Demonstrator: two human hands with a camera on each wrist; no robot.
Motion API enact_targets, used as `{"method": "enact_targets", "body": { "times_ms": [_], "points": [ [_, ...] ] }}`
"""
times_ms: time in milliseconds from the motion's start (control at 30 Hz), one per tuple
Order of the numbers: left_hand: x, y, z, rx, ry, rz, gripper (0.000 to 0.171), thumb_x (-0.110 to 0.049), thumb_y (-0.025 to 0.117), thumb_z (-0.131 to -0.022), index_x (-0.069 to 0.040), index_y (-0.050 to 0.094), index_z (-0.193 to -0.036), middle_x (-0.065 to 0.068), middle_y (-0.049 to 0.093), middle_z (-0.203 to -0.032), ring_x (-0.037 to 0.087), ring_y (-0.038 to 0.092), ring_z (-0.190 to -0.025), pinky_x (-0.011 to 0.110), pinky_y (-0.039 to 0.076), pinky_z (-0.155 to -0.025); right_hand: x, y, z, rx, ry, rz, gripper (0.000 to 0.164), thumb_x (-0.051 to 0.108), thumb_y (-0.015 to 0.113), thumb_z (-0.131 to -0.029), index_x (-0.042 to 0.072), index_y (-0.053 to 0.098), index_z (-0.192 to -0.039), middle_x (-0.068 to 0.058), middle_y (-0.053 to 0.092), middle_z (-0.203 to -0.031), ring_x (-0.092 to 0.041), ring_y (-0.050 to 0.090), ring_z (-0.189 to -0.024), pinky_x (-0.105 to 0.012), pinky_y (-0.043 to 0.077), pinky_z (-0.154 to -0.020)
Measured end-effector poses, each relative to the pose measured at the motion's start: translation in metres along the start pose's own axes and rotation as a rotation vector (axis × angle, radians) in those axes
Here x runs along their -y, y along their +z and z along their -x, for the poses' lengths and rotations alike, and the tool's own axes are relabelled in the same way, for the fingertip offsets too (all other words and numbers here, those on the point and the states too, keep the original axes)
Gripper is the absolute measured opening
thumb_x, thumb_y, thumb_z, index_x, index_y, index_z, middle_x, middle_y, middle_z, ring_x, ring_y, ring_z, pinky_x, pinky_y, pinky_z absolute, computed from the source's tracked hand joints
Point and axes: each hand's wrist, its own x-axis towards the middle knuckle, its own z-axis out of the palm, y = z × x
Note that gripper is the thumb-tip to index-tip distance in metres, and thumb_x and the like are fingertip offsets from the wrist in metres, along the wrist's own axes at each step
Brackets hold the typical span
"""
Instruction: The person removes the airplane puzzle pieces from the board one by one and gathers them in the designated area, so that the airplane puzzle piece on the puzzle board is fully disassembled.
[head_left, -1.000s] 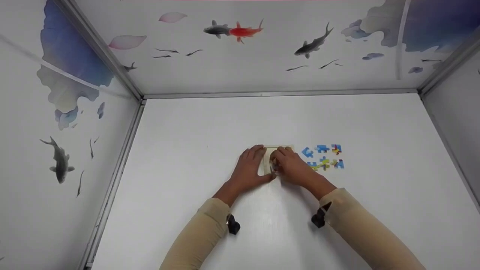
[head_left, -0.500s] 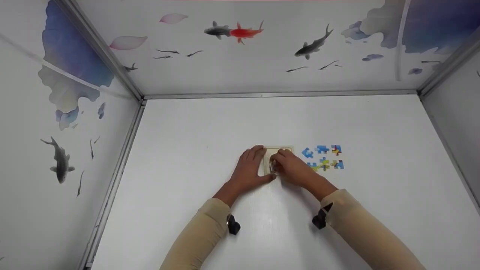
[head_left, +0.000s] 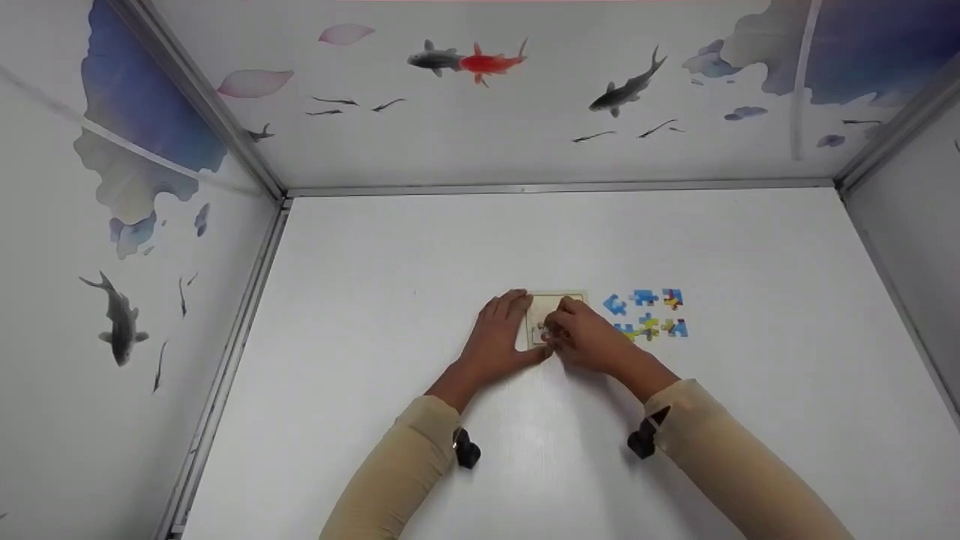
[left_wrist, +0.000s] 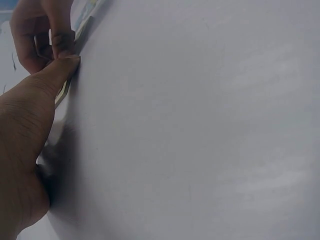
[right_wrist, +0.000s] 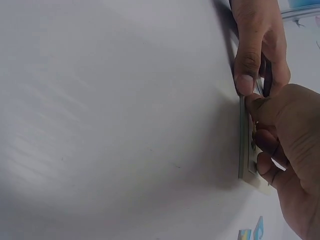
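A small pale wooden puzzle tray (head_left: 559, 293) lies flat mid-table, partly covered by both hands. My left hand (head_left: 496, 341) holds its left side, with the fingers at the far left corner and the thumb on the near edge. Above the tray's near-left part, my right hand (head_left: 589, 336) has curled fingers around a jigsaw piece (head_left: 544, 334), which is mostly hidden by them. In the right wrist view the left thumb (right_wrist: 245, 84) presses the tray's edge (right_wrist: 243, 150) beside the right fingertips. The left wrist view shows both hands meeting at the tray.
Several loose jigsaw pieces (head_left: 649, 327), blue, yellow and red, lie in two rows right of the tray. The white table (head_left: 420, 247) is bounded by a metal rail (head_left: 450, 191) and walls printed with fish. Small black devices (head_left: 466, 450) hang at both wrists.
My right hand has shifted slightly towards the near right over the tray, showing more of its inside and the piece's corner. The left hand stays in place.
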Motion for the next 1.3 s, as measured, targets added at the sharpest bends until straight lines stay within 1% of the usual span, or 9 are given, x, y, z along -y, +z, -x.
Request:
{"method": "enact_targets", "body": {
  "times_ms": [200,367,500,700,833,933,1100,1233,1300],
  "points": [
    [-0.003,-0.003,0.001,-0.022,0.021,0.014,0.093,-0.063,0.071,-0.100,-0.009,0.041,-0.170,0.009,0.036,-0.177,0.032,0.038,-0.162,0.053,0.033,-0.135,0.003,0.000,-0.001,-0.025,0.017,-0.006,0.018,0.012,0.077,-0.104,0.001,0.072,-0.118,-0.013,0.060,-0.108,-0.027,0.061,-0.099,-0.049,0.059,-0.089],
    [-0.004,-0.005,0.002,-0.031,0.035,0.016,0.092,-0.061,0.072,-0.100,-0.008,0.042,-0.169,0.010,0.038,-0.175,0.032,0.040,-0.161,0.054,0.033,-0.134,0.006,-0.002,-0.003,-0.010,0.056,-0.028,0.019,0.015,0.076,-0.105,0.002,0.068,-0.117,-0.011,0.060,-0.107,-0.025,0.059,-0.097,-0.049,0.057,-0.088],
    [-0.004,-0.007,0.001,-0.042,0.038,0.016,0.092,-0.061,0.072,-0.099,-0.008,0.043,-0.168,0.010,0.039,-0.175,0.032,0.040,-0.161,0.053,0.033,-0.134,0.007,-0.004,-0.004,-0.007,0.067,-0.017,0.020,0.017,0.075,-0.106,0.004,0.067,-0.118,-0.010,0.061,-0.108,-0.024,0.059,-0.097,-0.049,0.057,-0.089],
    [-0.002,-0.004,0.000,-0.032,0.029,0.014,0.093,-0.062,0.072,-0.099,-0.009,0.042,-0.169,0.009,0.038,-0.176,0.031,0.038,-0.162,0.052,0.032,-0.135,0.010,-0.006,-0.003,0.003,0.105,-0.023,0.022,0.017,0.077,-0.105,0.004,0.068,-0.119,-0.011,0.063,-0.110,-0.024,0.062,-0.098,-0.049,0.058,-0.091],
    [-0.001,-0.002,0.000,-0.034,0.027,0.010,0.093,-0.063,0.072,-0.098,-0.009,0.042,-0.169,0.010,0.038,-0.175,0.031,0.038,-0.162,0.052,0.032,-0.135,0.010,-0.005,-0.001,0.007,0.130,-0.026,0.023,0.018,0.078,-0.105,0.004,0.067,-0.119,-0.010,0.063,-0.111,-0.024,0.062,-0.098,-0.048,0.058,-0.091],
    [0.000,-0.001,0.000,-0.036,0.033,0.005,0.094,-0.064,0.072,-0.098,-0.009,0.042,-0.169,0.010,0.039,-0.175,0.031,0.038,-0.162,0.052,0.032,-0.135,0.007,-0.003,0.000,-0.007,0.119,-0.032,0.022,0.017,0.078,-0.104,0.004,0.068,-0.118,-0.011,0.064,-0.111,-0.025,0.064,-0.098,-0.048,0.059,-0.091],
    [-0.001,-0.001,0.000,-0.029,0.029,0.007,0.095,-0.065,0.071,-0.098,-0.009,0.041,-0.169,0.010,0.038,-0.175,0.031,0.038,-0.162,0.052,0.032,-0.135,0.002,0.000,0.001,-0.034,0.100,-0.036,0.014,0.009,0.075,-0.105,0.004,0.068,-0.117,-0.012,0.066,-0.110,-0.028,0.068,-0.100,-0.050,0.061,-0.092],
    [-0.001,-0.002,0.000,-0.024,0.021,0.013,0.095,-0.065,0.071,-0.098,-0.010,0.041,-0.169,0.009,0.037,-0.176,0.031,0.037,-0.162,0.051,0.032,-0.135,0.001,0.000,0.002,-0.043,0.082,-0.018,0.013,0.008,0.075,-0.105,0.003,0.069,-0.116,-0.012,0.065,-0.108,-0.027,0.067,-0.099,-0.051,0.060,-0.091],
    [-0.001,-0.002,0.001,-0.016,0.015,0.025,0.095,-0.065,0.071,-0.099,-0.010,0.040,-0.170,0.008,0.036,-0.177,0.030,0.036,-0.163,0.051,0.030,-0.136,0.001,-0.001,0.002,-0.044,0.067,-0.006,0.014,0.008,0.075,-0.105,0.002,0.069,-0.115,-0.012,0.064,-0.107,-0.028,0.065,-0.098,-0.051,0.060,-0.091]
  ]
}}
